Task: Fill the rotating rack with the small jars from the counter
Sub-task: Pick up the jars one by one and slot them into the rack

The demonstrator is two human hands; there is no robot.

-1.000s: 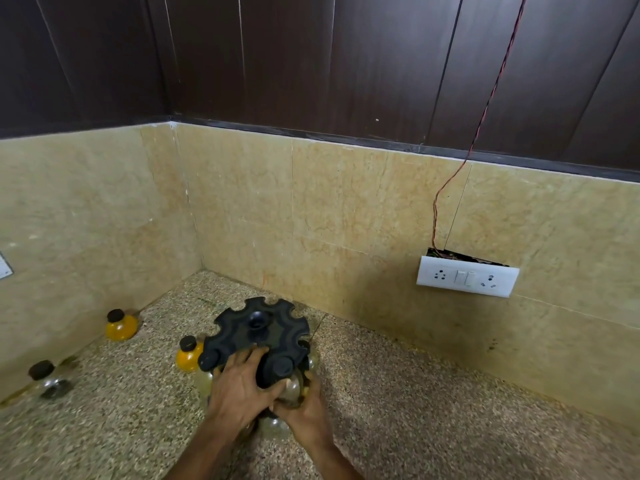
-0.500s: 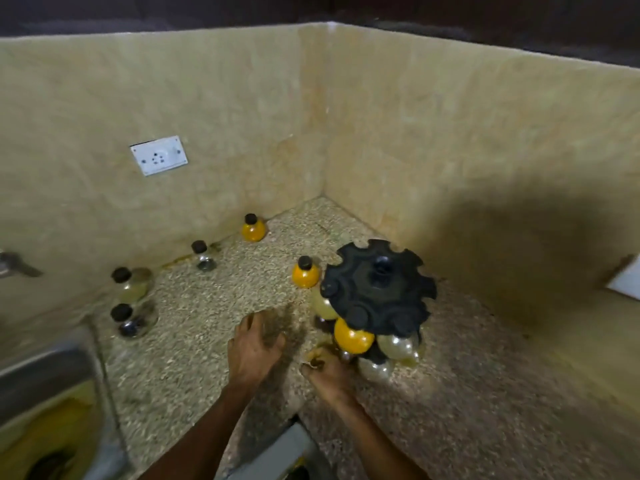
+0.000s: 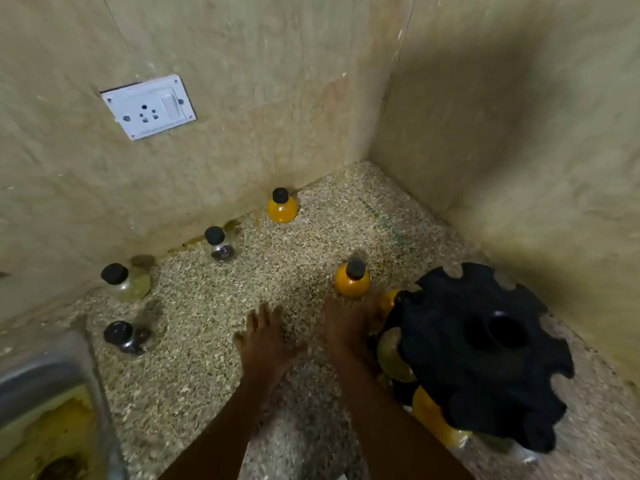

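A: Where did things stand on the counter [image 3: 207, 358]?

B: The black rotating rack [image 3: 485, 355] sat at the right, near the corner, with several jars already hanging under its notched top. Five small jars were loose: an orange jar [image 3: 350, 280] just beyond the hands, a second orange jar [image 3: 282, 206] against the back wall, a clear jar with dark contents [image 3: 219, 244] to its left, a pale yellowish jar [image 3: 125, 283] further left, and a dark-filled jar [image 3: 126, 338] near the steel sink [image 3: 45, 375].

A: And the hands?

B: The left hand [image 3: 266, 344] was spread, fingers straight, above or on the counter, holding nothing. The right hand [image 3: 348, 327] reached toward the nearest orange jar; it was blurred, but the fingers looked relaxed and empty, just short of the jar or barely touching its base.

A: How would that jar handle?

B: Probably light, rigid and smooth, with a rounded belly that could slip. I judged the narrow neck under the black cap the safest hold, since that neck likely slides into a rack notch. If it was glass, knocking it against the rack could crack it.
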